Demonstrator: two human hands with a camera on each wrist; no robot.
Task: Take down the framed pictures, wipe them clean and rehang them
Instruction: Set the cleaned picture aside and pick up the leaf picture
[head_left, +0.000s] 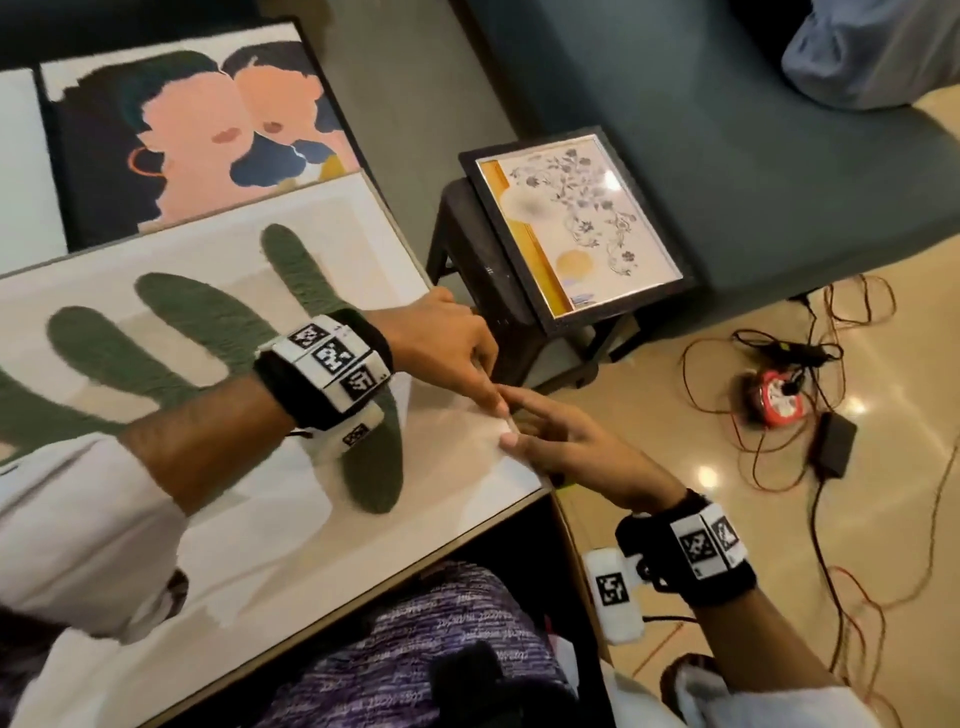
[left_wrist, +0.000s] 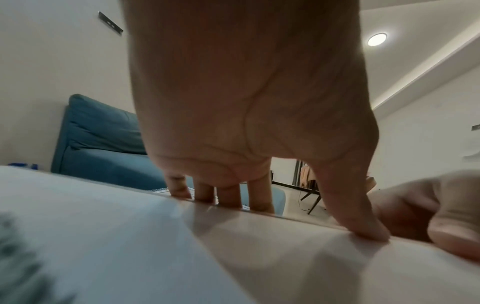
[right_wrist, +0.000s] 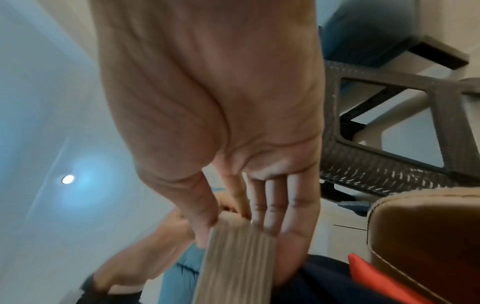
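A large wood-framed picture (head_left: 218, 374) with a green hand-like shape lies flat across my lap. At its right edge my left hand (head_left: 467, 353) grips the frame, thumb (left_wrist: 363, 226) pressing on the front and fingers (left_wrist: 228, 197) curled over the edge. My right hand (head_left: 550, 436) grips the same edge just beside it, near the corner. The right wrist view has the thumb on one side of the pale wooden rim (right_wrist: 233, 257) and the fingers (right_wrist: 275, 211) on the other. A small black-framed floral picture (head_left: 576, 223) lies on a dark stool (head_left: 467, 249).
A third picture of two faces (head_left: 208, 140) leans at the upper left. A dark teal sofa (head_left: 727, 130) fills the upper right. Tangled cables, a red reel (head_left: 779, 405) and a black adapter (head_left: 834, 441) lie on the shiny floor to the right.
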